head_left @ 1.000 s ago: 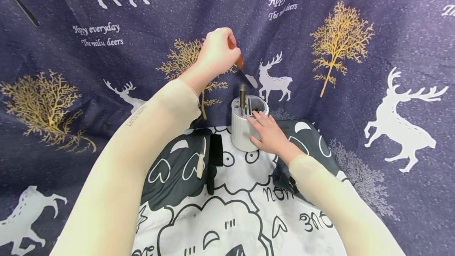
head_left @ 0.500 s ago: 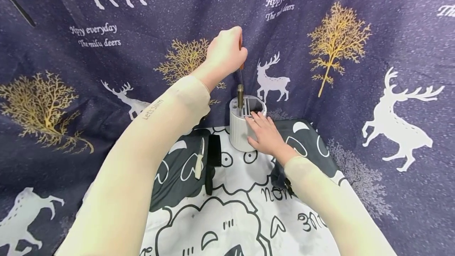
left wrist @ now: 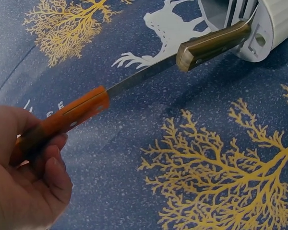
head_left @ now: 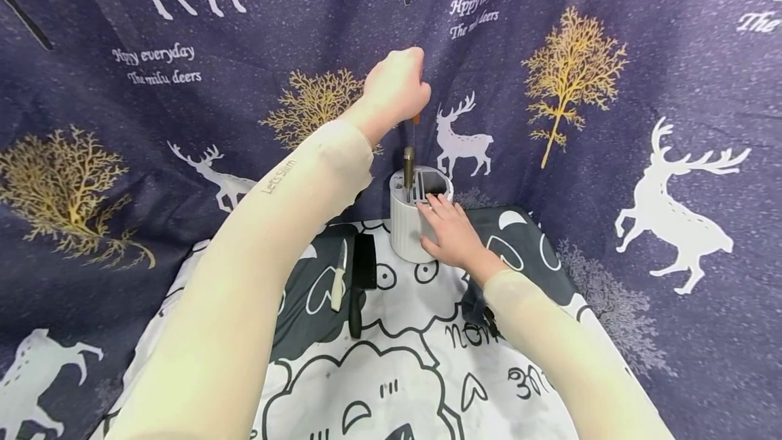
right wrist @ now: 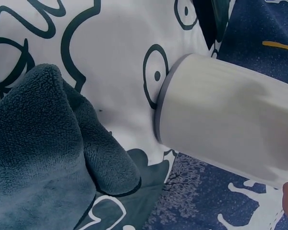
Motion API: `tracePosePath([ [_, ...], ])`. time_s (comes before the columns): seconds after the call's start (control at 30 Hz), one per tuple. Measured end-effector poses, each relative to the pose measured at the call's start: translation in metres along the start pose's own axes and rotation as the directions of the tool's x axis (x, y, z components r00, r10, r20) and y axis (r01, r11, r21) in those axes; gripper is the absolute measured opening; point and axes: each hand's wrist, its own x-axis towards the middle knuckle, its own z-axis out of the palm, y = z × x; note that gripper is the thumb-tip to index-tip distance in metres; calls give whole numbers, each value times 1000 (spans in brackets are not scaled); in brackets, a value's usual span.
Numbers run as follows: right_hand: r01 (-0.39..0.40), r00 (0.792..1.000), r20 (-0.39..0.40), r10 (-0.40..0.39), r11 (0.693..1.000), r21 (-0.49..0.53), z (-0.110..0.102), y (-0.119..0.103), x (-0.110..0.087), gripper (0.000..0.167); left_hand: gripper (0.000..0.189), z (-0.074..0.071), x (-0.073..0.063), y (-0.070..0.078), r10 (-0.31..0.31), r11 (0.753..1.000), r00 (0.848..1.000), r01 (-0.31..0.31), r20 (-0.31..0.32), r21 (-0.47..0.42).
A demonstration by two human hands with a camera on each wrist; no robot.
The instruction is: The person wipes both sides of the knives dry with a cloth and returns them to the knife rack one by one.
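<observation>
Holding the orange-handled knife point(left wrist: 79, 110) up in my left hand point(head_left: 400, 83), I have it above the whitish holder point(head_left: 406, 233), its blade slanting down toward the slotted top. My left fingers and thumb are curled round the rear of the handle, leaving the front part bare. My right hand point(head_left: 452, 233) is lower, against the near right side of the holder, fingers fairly straight and slightly spread, fingertips at the rim by the large opening; it touches the holder without closing round it. The blade passes behind the wooden-handled knife point(head_left: 408, 168) that stands in the holder, so I cannot tell whether its tip has reached a slot

The handle is bright orange, darker toward the butt, with pale rivets and a thin line along its edge; the blade is narrow and grey. The holder stands upright, with a ribbed wall and a grey top. To its left, a white-handled knife point(head_left: 338, 284) and a black cleaver point(head_left: 364, 263) lie side by side on the printed cloth point(head_left: 391, 314), and a dark teal towel point(right wrist: 38, 143) lies by my right wrist
</observation>
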Motion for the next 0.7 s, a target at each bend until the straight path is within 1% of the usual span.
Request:
tracePosePath([
  [0.13, 4, 1000, -3, -4, 1000, -7, 1, 0, 0, 75, 16, -2, 0, 0, -2, 1000, 1000, 2, -1, 10],
  [0.3, 6, 1000, -9, -6, 1000, -9, 3, 1, 0, 75, 16, 7, -1, -4, -6, 1000, 1000, 6, 4, -20],
  [0.5, 11, 1000, -10, -11, 1000, -6, 2, 1, -2, 74, 16, 26, 2, -12, -53, 997, 999, 53, 6, -52],
  [0.7, -6, 1000, -1, 6, 1000, -21, 3, 0, -2, 76, 17, 51, 9, -22, -82, 994, 996, 83, 24, -71],
])
